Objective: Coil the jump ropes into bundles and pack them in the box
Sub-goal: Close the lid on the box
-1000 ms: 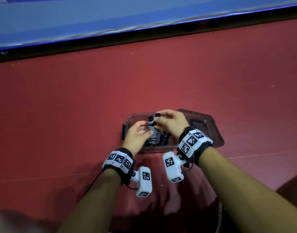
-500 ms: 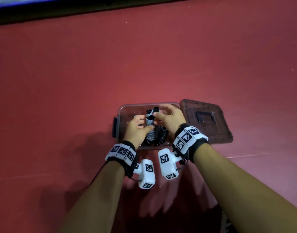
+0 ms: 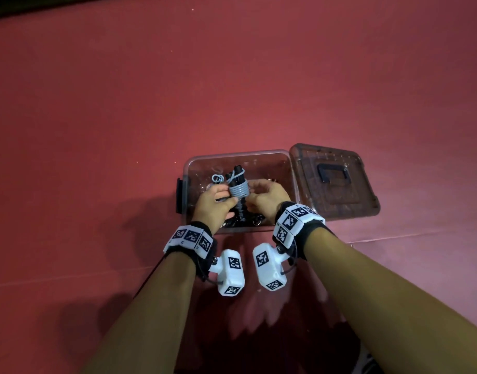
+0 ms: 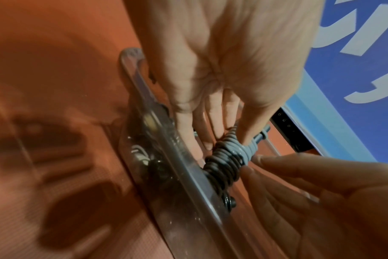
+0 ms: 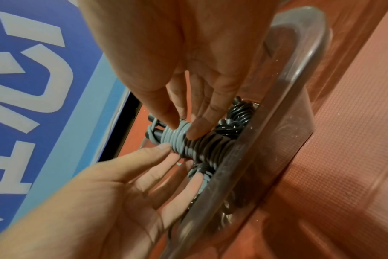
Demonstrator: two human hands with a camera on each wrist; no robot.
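Observation:
A clear plastic box point(image 3: 284, 168) sits open on the red floor. Over its middle both hands hold a jump rope bundle point(image 3: 238, 188): grey and black cord wound round two black handles, which point away from me. My left hand point(image 3: 228, 197) grips it from the left, thumb on the grey coils point(image 4: 239, 147) and fingers behind. From the right, my right hand point(image 3: 252, 194) pinches the grey coils point(image 5: 174, 138) between thumb and forefinger. The bundle's lower end lies inside the box, over another black coiled rope point(image 5: 239, 113). A grey cord loop point(image 3: 217, 179) shows beside my left hand.
The box's tinted lid point(image 3: 337, 193) with a black handle lies flat against the box's right side. A black latch point(image 3: 179, 195) sticks out on the box's left wall. Red matting point(image 3: 232, 76) surrounds the box. A blue banner point(image 5: 33, 70) stands beyond.
My head has tipped down, so the blue banner has left the head view. Both hands have brought the bundle down into the box, and it now leans away from me rather than standing upright.

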